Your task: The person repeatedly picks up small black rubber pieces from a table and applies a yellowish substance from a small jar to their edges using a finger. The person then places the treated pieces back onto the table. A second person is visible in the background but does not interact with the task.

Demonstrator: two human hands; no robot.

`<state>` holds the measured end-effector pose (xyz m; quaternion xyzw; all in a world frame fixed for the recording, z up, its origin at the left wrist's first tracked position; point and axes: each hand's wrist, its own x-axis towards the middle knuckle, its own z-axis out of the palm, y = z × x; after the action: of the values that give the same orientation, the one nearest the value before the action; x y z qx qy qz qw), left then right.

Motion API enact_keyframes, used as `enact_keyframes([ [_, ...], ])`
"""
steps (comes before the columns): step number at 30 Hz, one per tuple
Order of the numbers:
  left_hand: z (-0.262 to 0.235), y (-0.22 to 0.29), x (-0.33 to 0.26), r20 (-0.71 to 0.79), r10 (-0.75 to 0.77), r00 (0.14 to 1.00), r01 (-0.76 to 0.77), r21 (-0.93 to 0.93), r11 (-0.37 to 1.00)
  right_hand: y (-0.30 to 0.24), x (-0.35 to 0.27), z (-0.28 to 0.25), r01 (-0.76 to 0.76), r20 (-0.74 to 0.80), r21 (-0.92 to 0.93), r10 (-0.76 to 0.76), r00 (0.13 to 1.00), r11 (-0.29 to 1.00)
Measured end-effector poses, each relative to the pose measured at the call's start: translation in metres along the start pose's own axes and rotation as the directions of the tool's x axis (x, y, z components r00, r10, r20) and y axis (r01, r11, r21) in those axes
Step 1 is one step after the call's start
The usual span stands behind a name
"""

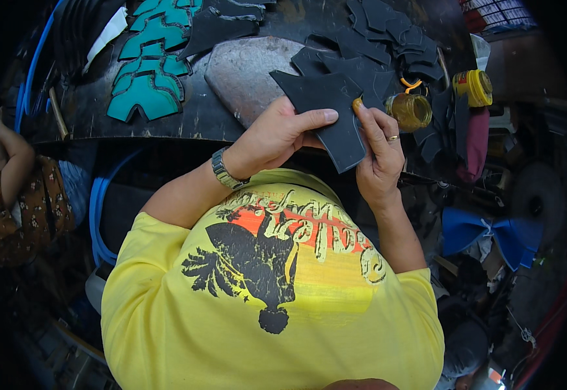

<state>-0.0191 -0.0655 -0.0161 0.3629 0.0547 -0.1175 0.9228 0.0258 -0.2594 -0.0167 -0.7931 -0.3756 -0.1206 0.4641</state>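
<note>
The left hand had the black piece pinched firmly, thumb on top, above the table's near edge. The right hand had a brown-smeared fingertip at the piece's right edge; whether it also gripped could not be told. This piece seemed partway done, its edge coating too small to judge. Beside it stood an open jar of brown paste. Beyond, loose black pieces were perhaps left to do; green pieces lay overlapped in a row, possibly finished.

Matt, smooth black piece — glossy see-through jar — worn, rough-looking stone-like slab
</note>
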Motion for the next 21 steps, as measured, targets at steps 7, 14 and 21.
enact_keyframes([
  [7,-0.004,0.003,0.001,0.013,0.006,1.000,-0.006,0.010,1.000,-0.001,-0.002,-0.006,0.004,0.059,0.161,-0.014,0.998,0.987],
  [14,-0.008,0.002,0.009,-0.009,0.003,1.000,-0.004,-0.058,0.998,-0.003,-0.016,-0.017,0.109,0.062,0.070,-0.113,0.992,0.992],
  [21,-0.012,0.002,0.016,-0.051,0.053,0.997,-0.049,0.079,0.996,-0.002,-0.013,-0.028,0.109,-0.054,-0.176,-0.120,0.991,0.978],
])
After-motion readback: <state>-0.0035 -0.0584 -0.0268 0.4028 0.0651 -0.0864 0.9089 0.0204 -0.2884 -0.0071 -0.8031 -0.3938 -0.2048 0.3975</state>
